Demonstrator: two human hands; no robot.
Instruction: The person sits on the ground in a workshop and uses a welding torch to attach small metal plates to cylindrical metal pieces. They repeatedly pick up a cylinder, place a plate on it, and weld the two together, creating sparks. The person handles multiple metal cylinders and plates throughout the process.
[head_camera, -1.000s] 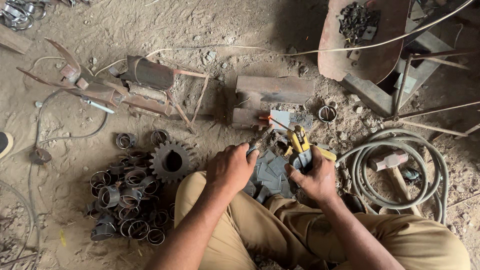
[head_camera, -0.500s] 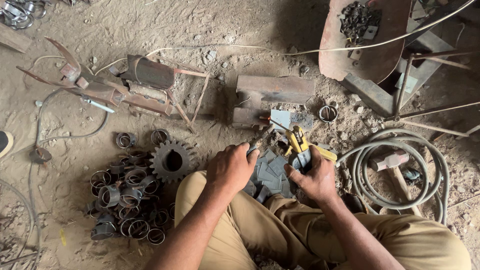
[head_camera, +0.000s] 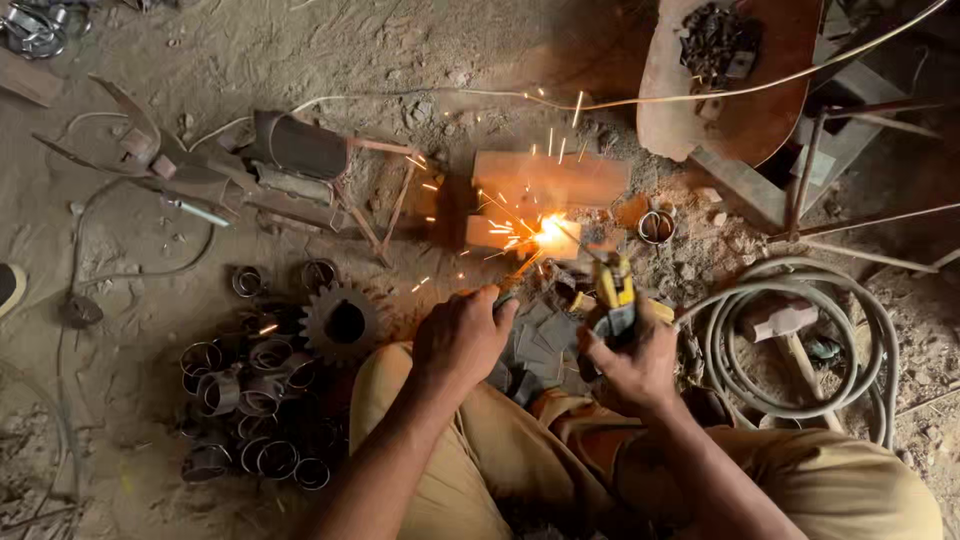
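Sparks now fly from the welding arc (head_camera: 548, 232), a bright orange-white point on the dirt floor just ahead of the squatting person; half a second ago that spot was dark and the hands merely hovered over it. So the rod has struck, and the weld on the small metal piece (head_camera: 520, 236) beside the reddish steel block (head_camera: 548, 178) looks to be under way. The right hand (head_camera: 632, 352) is closed around a yellow-handled electrode holder (head_camera: 616, 296), its thin rod slanting toward the glow. The left hand (head_camera: 462, 340) is curled shut on a slim tool or strip whose tip points into the arc; what it is I cannot tell. Flat grey metal plates (head_camera: 545, 340) lie between the hands. To the left sit a toothed gear (head_camera: 342, 320) and a heap of short pipe rings (head_camera: 245, 395); to the right a coiled hose (head_camera: 800, 345) surrounds a hammer (head_camera: 785, 325).
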